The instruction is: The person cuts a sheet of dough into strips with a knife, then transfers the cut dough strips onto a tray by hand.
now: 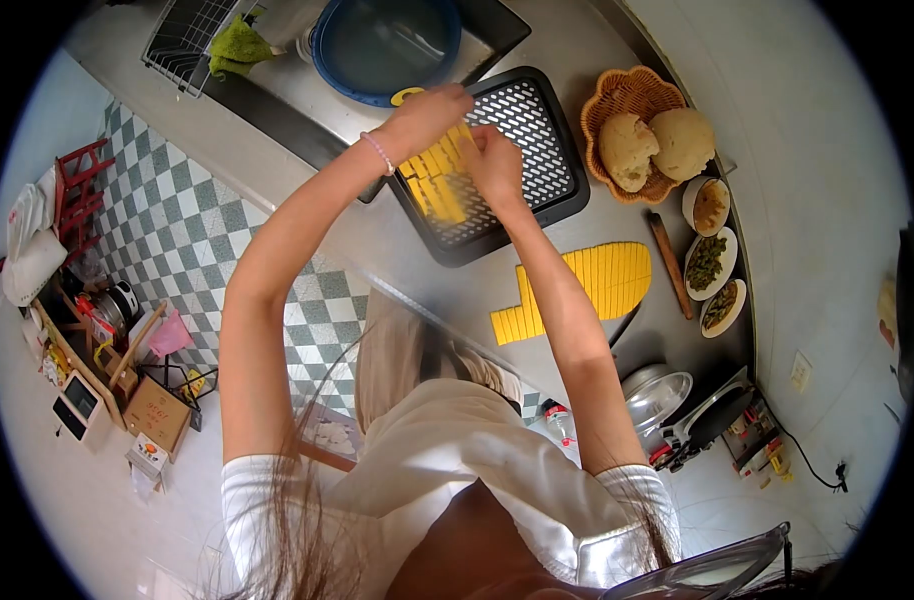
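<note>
A black rectangular tray (567,200) with a slotted insert (522,120) lies on the metal counter. Cut strips of yellow dough (432,190) lie in rows on its left side, partly blurred. My left hand (424,120), with a beaded bracelet at the wrist, is over the tray's far left with its fingers curled down. Close beside it, my right hand (495,165) pinches at a yellow strip. Both hands seem closed on yellow dough, though the left fingertips are partly hidden. More scored yellow dough (607,280) rests on the counter under my right forearm.
A blue basin (387,50) stands in the sink beyond the tray. To the right are a wicker basket (627,88) with bread, a wooden stick (670,265) and small food dishes (710,260). A green cloth (239,48) hangs near the wire rack (182,45).
</note>
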Available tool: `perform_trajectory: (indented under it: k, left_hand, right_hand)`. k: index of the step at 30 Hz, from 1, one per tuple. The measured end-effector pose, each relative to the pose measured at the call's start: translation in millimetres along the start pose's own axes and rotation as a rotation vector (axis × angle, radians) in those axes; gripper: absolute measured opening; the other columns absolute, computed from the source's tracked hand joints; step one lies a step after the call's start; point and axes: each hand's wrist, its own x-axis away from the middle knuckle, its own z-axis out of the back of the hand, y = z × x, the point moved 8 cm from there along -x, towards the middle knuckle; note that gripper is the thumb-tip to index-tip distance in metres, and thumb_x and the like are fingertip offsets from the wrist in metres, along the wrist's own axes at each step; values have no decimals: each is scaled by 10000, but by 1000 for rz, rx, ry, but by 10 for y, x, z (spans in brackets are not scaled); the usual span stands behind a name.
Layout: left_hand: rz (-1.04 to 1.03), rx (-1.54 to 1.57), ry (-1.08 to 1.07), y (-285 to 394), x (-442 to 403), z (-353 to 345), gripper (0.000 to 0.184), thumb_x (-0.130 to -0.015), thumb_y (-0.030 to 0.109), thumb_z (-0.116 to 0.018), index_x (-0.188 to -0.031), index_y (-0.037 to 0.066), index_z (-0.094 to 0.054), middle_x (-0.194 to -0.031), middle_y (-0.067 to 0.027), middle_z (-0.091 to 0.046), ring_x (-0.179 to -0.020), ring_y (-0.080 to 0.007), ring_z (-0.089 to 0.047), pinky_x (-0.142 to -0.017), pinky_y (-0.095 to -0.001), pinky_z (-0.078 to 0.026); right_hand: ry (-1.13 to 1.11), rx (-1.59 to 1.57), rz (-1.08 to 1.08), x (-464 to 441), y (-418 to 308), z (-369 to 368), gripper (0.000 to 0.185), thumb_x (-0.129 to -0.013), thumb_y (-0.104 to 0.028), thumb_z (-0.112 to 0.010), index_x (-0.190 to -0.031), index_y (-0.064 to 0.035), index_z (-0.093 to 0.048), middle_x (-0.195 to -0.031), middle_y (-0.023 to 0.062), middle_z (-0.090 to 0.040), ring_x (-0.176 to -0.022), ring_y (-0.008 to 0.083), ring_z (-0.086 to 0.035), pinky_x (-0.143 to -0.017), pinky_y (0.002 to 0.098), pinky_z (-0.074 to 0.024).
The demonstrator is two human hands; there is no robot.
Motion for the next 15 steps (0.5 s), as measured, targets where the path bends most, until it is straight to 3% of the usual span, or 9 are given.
perform_trajectory:
  k: [12,15]
  left_hand:
    - [-79,-51,68,25,50,-34,191,-774,64,-565,-962,32,-579,-977,-94,-542,-1009,-267,-527,-816,-368,-470]
    - [-92,-49,71,16,46,-44,192,-776,66,-566,-963,29,-579,-973,-98,-539,-1003,-270,-527,-822,-367,-466]
  right_hand:
    - [9,141,74,-27,-133,28,190,-812,-182,-630,-864,0,-640,-755,184,-655,-732,344,-639,-674,410,-496]
    - [-1,164,84,-65,-118,13,229,-805,-197,-615,-839,28,-645,-730,188,-659,-697,310,-660,-663,368,-513]
